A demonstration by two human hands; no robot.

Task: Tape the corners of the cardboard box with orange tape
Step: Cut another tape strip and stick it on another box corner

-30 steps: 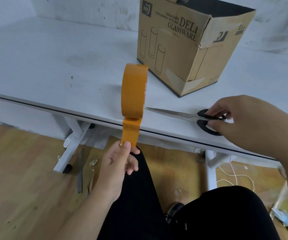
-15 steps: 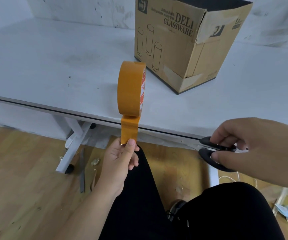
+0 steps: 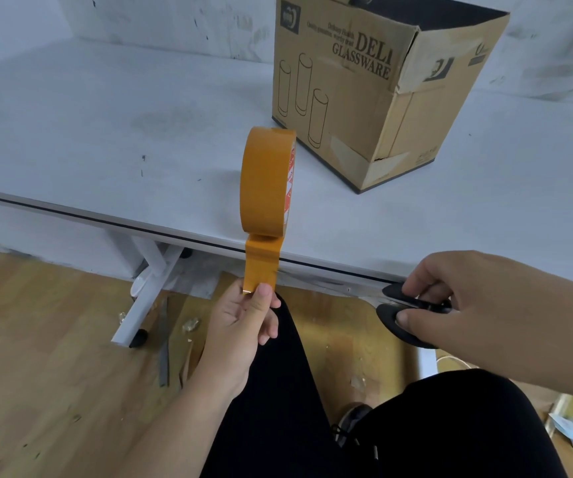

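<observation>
An orange tape roll [image 3: 267, 182] stands on edge at the front edge of the white table [image 3: 105, 139]. A short strip of tape [image 3: 261, 262] hangs down from it over the edge. My left hand [image 3: 243, 326] pinches the strip's free end between thumb and fingers. My right hand [image 3: 485, 305] grips the black handles of the scissors [image 3: 402, 317], held below the table edge to the right of the strip; the blades point left toward the tape. The open cardboard box [image 3: 364, 91], printed "GLASSWARE", stands on the table behind the roll, one corner toward me.
White table legs [image 3: 147, 298] and scraps lie on the wooden floor [image 3: 53, 357] below. My legs in black trousers [image 3: 312, 426] fill the lower middle. A white wall [image 3: 174, 22] runs behind the table.
My right hand lifted the scissors off the table and brought them down below the table edge, toward the hanging strip. The left hand kept its pinch on the tape end.
</observation>
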